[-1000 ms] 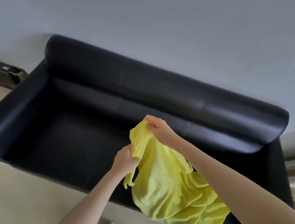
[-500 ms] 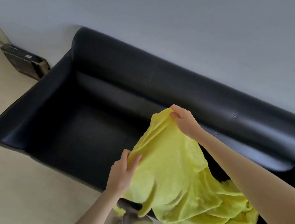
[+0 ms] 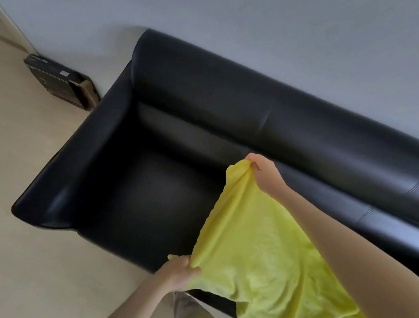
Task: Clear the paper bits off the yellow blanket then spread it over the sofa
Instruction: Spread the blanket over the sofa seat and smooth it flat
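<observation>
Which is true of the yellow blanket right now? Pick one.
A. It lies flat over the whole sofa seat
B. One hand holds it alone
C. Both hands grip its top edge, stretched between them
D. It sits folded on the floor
C: the left hand and right hand each grip the yellow blanket along one edge, held over the sofa.

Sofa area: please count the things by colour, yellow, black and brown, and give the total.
Yellow: 1, the blanket
Black: 1, the sofa
Brown: 1, the box on the floor by the wall
Total: 3
</observation>
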